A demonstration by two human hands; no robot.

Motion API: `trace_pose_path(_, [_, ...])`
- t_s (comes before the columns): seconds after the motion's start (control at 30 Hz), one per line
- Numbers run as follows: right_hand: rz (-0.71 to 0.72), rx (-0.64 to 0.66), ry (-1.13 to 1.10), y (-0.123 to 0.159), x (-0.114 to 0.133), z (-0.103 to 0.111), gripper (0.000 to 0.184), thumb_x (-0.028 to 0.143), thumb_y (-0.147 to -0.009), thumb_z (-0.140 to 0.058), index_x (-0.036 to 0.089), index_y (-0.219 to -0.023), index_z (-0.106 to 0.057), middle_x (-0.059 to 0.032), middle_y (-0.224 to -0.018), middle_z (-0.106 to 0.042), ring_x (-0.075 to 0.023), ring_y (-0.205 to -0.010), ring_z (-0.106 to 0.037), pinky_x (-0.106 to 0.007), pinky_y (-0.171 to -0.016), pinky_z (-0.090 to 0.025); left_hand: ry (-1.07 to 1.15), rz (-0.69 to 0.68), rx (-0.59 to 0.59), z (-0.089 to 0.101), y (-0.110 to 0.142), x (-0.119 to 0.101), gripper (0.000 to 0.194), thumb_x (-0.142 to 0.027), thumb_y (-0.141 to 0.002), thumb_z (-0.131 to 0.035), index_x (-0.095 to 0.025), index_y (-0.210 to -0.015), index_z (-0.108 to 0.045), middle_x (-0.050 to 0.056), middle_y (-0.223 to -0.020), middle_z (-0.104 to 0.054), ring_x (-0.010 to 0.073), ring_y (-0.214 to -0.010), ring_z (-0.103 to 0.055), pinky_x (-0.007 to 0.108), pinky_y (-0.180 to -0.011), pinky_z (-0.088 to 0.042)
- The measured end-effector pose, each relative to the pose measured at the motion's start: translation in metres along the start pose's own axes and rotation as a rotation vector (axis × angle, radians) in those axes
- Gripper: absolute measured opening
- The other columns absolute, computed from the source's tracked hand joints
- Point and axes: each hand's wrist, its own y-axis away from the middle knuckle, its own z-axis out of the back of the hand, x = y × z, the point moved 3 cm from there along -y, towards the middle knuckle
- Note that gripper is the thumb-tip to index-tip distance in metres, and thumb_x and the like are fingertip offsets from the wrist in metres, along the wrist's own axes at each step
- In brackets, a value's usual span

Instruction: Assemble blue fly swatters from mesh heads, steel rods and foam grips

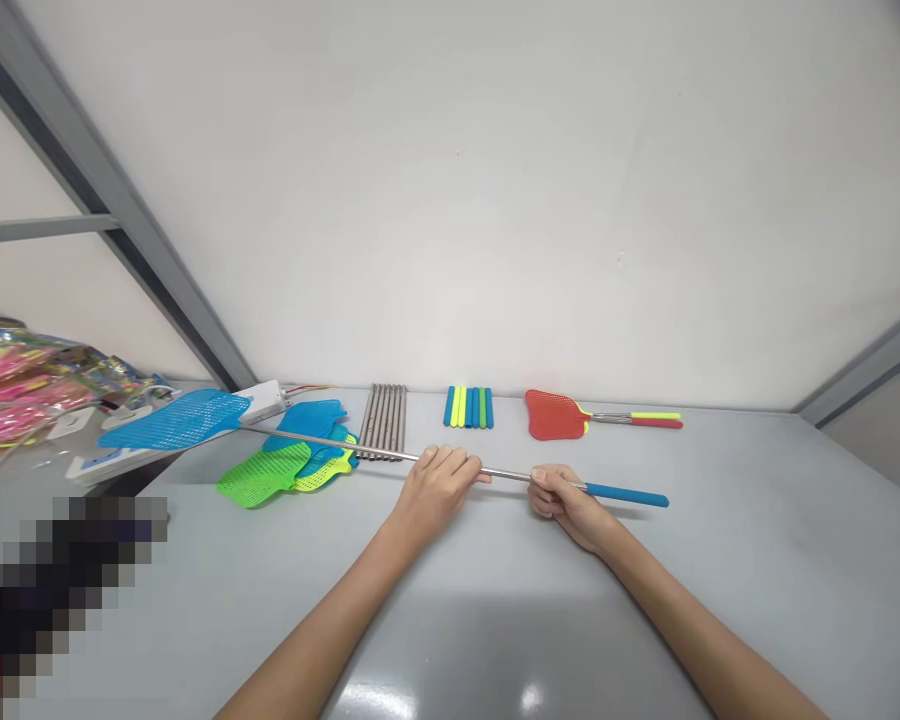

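A blue fly swatter (176,420) with a long thin metal rod is stretched out across the table, its head at the left and its blue handle grip (628,495) at the right. My left hand (439,490) is wrapped round the middle of the rod. Close to the grip, my right hand (562,500) pinches the rod's right part. Beneath the rod lie loose swatter heads: a green one (262,475), a yellow one (322,474) and blue ones (307,418). Several metal rods (382,420) lie side by side behind my left hand.
At the back lies a row of blue, yellow and green handle grips (468,408). Right of them is a red swatter (555,415) with yellow and red handles beside it. A white power strip (262,402) and plastic-wrapped pink items (22,385) are at left. A grey frame (120,230) rises there.
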Motion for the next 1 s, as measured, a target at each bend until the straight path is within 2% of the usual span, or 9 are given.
trace_pose_path(0.5, [0.057,-0.042,0.035,0.0013,0.0019,0.0013,0.033,0.022,-0.077,-0.042,0.018,-0.046,-0.031,0.0067,-0.042,-0.02,-0.0075,-0.042,-0.019,-0.027,-0.046,-0.013,-0.006,-0.016,-0.024,0.0049,0.0004,0.0007,0.021,-0.027,-0.082,-0.041,-0.018,-0.064,-0.046,-0.002,-0.055,-0.043,0.0117,-0.055,-0.035,0.026,-0.058,-0.024])
trace_pose_path(1.0, [0.07,-0.043,0.015,0.0014,0.0024,0.0045,0.033,0.022,-0.075,-0.044,0.018,-0.045,-0.031,0.0064,-0.042,-0.021,-0.0077,-0.043,-0.019,-0.027,-0.047,-0.014,-0.016,-0.013,0.004,0.0066,0.0032,0.0089,0.02,-0.027,-0.082,-0.042,-0.018,-0.065,-0.047,-0.002,-0.056,-0.043,0.0119,-0.055,-0.035,0.026,-0.058,-0.024])
